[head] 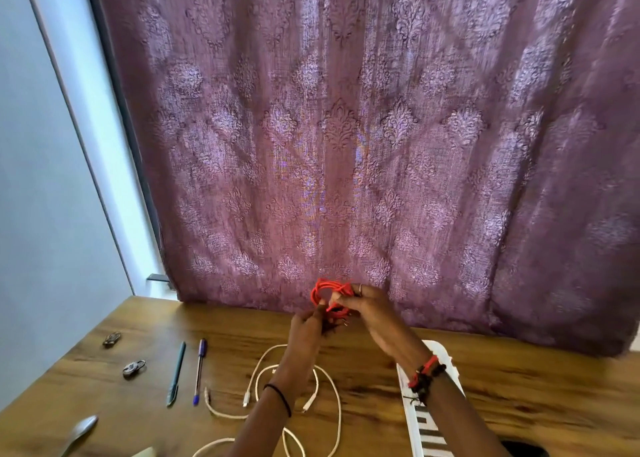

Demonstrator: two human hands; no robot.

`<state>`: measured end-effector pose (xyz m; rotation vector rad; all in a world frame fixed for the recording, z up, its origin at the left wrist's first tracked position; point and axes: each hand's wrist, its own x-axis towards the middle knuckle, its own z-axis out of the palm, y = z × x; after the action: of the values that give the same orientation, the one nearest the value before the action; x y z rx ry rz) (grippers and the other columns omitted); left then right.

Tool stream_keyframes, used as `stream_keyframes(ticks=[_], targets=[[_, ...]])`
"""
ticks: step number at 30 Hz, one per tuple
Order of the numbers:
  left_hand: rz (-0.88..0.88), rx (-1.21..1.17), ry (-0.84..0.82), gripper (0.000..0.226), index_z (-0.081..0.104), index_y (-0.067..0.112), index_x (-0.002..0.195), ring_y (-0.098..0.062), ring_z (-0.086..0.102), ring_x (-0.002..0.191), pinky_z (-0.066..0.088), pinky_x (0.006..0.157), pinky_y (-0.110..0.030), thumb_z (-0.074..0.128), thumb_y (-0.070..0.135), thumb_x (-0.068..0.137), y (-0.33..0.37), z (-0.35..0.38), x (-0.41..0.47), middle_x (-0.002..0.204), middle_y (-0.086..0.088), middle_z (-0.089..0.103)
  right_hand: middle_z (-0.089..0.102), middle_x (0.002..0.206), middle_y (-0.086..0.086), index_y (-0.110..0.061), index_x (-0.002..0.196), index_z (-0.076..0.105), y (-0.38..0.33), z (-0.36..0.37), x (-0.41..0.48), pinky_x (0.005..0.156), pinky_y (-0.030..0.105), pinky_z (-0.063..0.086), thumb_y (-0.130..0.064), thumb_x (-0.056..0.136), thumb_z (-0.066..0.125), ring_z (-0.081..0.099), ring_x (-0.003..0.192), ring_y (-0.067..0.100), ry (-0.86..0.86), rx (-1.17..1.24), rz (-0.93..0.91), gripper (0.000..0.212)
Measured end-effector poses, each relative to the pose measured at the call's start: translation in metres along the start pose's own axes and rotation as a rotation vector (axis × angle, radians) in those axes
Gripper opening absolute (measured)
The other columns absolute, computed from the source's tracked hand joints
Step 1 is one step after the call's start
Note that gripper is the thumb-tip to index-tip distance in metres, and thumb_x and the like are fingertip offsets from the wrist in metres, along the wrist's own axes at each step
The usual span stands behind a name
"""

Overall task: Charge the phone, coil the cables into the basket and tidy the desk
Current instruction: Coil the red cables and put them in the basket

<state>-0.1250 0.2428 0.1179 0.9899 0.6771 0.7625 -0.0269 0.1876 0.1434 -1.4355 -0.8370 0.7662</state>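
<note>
A red cable [320,292] is wound into a small coil and held up above the wooden desk [519,387]. My right hand [374,313] grips the coil from the right, and my left hand [308,321] pinches its lower part from below. White cables [323,387] lie in loose loops on the desk under my forearms. The white slatted basket [427,425] lies on the desk to the right, partly hidden by my right arm. No phone shows in the view.
Two pens [177,373] [199,370] lie side by side on the left of the desk. Two small metal padlocks [111,338] [133,367] sit further left, and a spoon [81,430] lies at the front left. A purple patterned curtain [346,145] hangs behind the desk.
</note>
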Motion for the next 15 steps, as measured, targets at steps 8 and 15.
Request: stream_keyframes(ticks=[8,15], targets=[[-0.05,-0.157,-0.135,0.021,0.062,-0.008,0.085,-0.018,0.067,0.068,0.059,0.064,-0.027,0.042,-0.006,0.093,0.007,0.0,-0.004,0.072,-0.013,0.068,0.069,0.068,-0.008,-0.016,0.071,0.069,-0.017,-0.019,-0.003,0.07,0.02,0.047,-0.007,0.085,0.06,0.063,0.069,0.005,-0.111,-0.209,0.061,0.019],[-0.032,-0.251,0.017,0.019,0.062,-0.005,0.082,-0.01,0.066,0.056,0.056,0.058,-0.019,0.048,-0.001,0.093,-0.009,0.002,-0.001,0.067,-0.009,0.067,0.066,0.095,0.013,-0.003,0.101,0.056,-0.007,0.003,-0.011,0.059,0.017,0.031,-0.017,0.075,0.074,0.062,0.088,0.024,0.376,-0.668,-0.127,0.035]])
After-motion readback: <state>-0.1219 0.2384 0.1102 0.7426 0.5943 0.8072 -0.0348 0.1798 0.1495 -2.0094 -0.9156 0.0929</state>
